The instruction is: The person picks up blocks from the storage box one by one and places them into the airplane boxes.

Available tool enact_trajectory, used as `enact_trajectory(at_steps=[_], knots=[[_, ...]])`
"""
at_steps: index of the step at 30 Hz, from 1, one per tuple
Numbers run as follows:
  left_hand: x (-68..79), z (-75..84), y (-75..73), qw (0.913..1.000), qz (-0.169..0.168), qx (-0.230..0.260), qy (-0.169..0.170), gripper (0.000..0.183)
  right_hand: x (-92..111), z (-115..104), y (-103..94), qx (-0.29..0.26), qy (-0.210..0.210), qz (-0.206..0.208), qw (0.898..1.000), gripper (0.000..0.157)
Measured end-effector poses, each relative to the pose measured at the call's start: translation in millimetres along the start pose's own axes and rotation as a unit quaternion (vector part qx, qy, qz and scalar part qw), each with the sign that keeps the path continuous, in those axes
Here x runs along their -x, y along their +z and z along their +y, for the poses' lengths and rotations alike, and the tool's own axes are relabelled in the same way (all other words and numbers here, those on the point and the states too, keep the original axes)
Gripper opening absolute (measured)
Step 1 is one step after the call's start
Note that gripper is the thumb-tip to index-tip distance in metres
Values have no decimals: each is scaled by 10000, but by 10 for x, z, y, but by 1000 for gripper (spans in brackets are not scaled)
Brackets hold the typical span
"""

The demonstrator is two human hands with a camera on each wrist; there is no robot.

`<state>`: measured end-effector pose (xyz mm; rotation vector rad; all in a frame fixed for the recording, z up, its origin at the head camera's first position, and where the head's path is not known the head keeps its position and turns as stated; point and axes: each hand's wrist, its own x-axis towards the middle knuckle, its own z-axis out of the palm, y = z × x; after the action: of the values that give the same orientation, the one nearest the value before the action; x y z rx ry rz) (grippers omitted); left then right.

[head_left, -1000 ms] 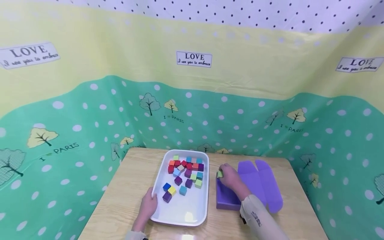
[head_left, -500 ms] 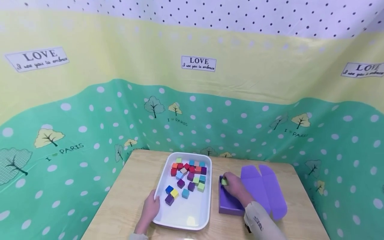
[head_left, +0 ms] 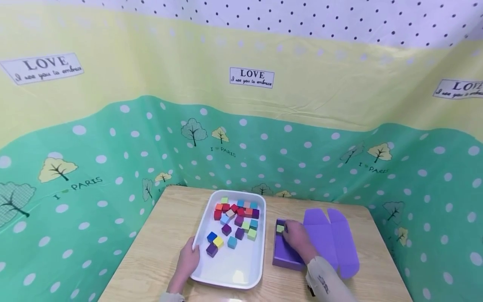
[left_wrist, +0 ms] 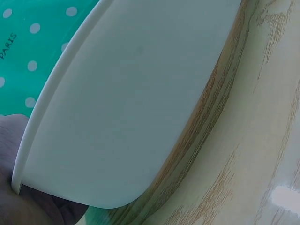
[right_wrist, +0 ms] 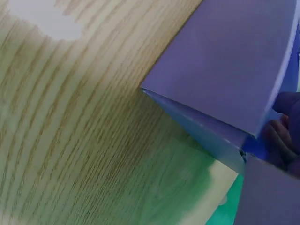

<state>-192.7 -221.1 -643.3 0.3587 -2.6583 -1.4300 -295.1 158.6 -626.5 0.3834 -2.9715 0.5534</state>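
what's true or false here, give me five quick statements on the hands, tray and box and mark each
1. The left hand grips the white tray. True.
2. The purple box is closed. False: its lid is open.
3. A light green block is in the box. True.
4. The right hand is over the tray. False: it reaches into the box.
5. The yellow block is in the tray. True.

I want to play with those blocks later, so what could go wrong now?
The left hand grips the white tray, so a tug might slide its loose blocks.
The right hand is inside the purple box, so it could bump the green block near its fingers.
The sleeve is close to the open lid and might catch it.
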Motion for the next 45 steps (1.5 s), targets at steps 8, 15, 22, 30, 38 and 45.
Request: enact_trajectory(at_steps=[8, 15, 22, 30, 38, 45], knots=[[-24, 0, -3, 10000, 1, 21, -48, 34, -15, -39, -50, 727, 483, -656, 9940, 23], [-6, -24, -4, 9999, -3, -72, -107, 35, -34, -12, 10, 987, 366, -533, 9930, 21], [-22, -8, -26, 9997, 81, -151, -144, 35, -5, 13, 43, 953, 166, -577, 9936, 20], [-76, 18, 16, 10000, -14, 55, 55, 35, 65, 21, -101, 721, -324, -306, 9964, 16], [-75, 27, -35, 9999, 108, -13, 85, 35, 119, -439, -413, 432, -876, -376, 9945, 8], [0, -23, 9, 10000, -8, 7, 34, 33, 86, -917, -376, 50, -1807, -673, 9812, 13]])
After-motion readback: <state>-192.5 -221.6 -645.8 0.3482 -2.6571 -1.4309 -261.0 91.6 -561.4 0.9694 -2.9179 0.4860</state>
